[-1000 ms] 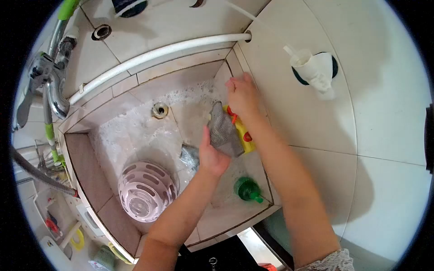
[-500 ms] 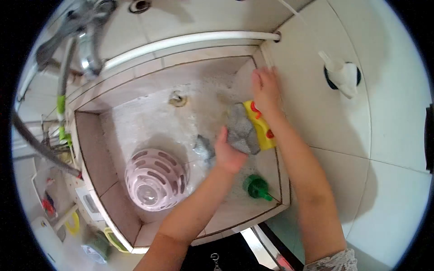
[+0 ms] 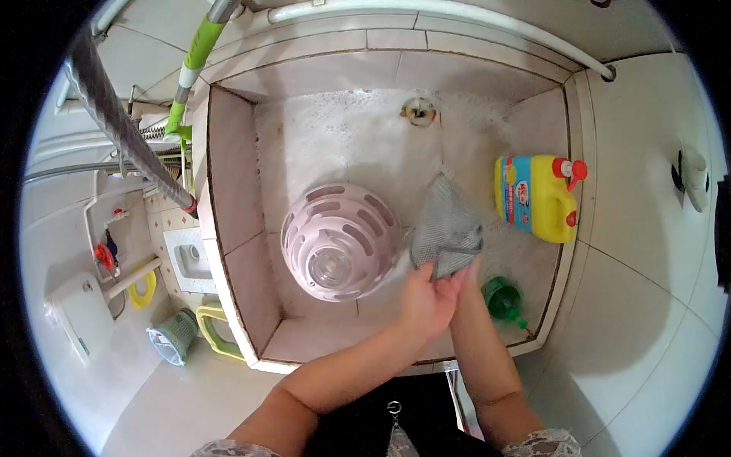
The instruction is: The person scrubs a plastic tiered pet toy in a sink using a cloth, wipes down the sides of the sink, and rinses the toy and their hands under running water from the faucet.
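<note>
A grey mesh-like cloth (image 3: pixel 445 225) hangs bunched over the sink floor, in front of my two hands. My left hand (image 3: pixel 434 301) is closed on its near edge. My right hand (image 3: pixel 466 283) is right beside the left and also grips the cloth, its fingers partly hidden. On the right side of the sink lies a yellow jug (image 3: pixel 556 202) with a blue label and red cap. A green bottle (image 3: pixel 502 298) with a nozzle is near my right forearm. To the left, a pink slotted basket (image 3: pixel 343 244) rests upside down.
The tiled sink (image 3: pixel 236 305) has a wet, sudsy floor with a drain (image 3: pixel 419 113) at the back. A grey hose (image 3: pixel 126 122) and a green-and-white pole (image 3: pixel 194 68) stand at its left edge. A white pipe (image 3: pixel 457 21) runs along the back wall.
My right hand has left the yellow jug and joined my left at the grey cloth. The view has shifted, and the separate grey piece on the sink floor no longer shows.
</note>
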Tool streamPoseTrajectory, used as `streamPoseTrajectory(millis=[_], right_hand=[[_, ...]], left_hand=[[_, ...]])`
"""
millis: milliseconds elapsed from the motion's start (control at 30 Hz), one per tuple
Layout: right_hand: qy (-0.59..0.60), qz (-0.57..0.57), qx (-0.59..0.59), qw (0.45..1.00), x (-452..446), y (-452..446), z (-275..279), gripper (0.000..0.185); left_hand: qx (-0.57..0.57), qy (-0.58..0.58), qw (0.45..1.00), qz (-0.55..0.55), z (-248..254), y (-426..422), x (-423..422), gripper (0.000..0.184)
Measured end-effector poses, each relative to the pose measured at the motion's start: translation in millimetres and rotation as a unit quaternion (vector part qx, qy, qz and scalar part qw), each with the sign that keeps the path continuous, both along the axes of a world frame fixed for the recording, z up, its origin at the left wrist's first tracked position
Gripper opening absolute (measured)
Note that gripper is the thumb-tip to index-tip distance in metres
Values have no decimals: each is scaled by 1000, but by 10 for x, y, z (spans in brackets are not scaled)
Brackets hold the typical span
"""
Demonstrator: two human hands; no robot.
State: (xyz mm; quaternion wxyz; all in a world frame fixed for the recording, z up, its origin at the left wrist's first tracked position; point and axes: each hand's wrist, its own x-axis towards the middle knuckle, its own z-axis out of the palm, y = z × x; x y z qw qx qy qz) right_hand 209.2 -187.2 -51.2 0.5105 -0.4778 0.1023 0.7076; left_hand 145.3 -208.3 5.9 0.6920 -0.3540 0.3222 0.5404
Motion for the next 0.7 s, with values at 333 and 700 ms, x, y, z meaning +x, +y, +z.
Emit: streamPoseTrajectory(millis=[333, 700], right_hand=[[-29, 258, 240, 935, -51, -114, 73, 45], [-609, 541, 395, 424, -1541, -88, -2, 47]], left_hand=[[228, 724, 495, -422, 57, -583, -1627, 65], [213, 827, 356, -378, -1054, -868, -1850, 67]])
